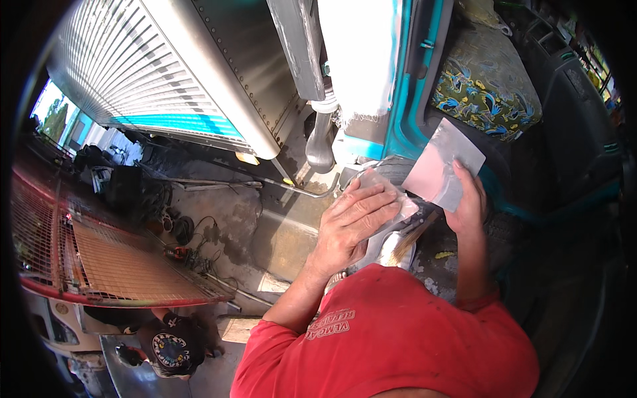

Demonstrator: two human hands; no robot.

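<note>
My right hand (468, 197) grips a flat, square sheet or board (434, 159) by its lower right edge. Its face is pale pink with grey smears and grey borders. To the left, my left hand (358, 215) is closed over a thin, pale pinkish piece (406, 209), its fingers pressed together; the hand hides most of that piece, and its kind is unclear. The two held things are close together, in front of an open teal vehicle doorway (413, 126). Below them, pale brush-like bristles (400, 251) show beside a white, rounded thing.
A patterned seat (488, 86) is inside the cab. Left of the doorway stands a ribbed silver truck body (142, 69). Cables and tools (178, 252) lie on the concrete floor. A red mesh panel (126, 255) spans the left, near another person (169, 345) in dark clothes.
</note>
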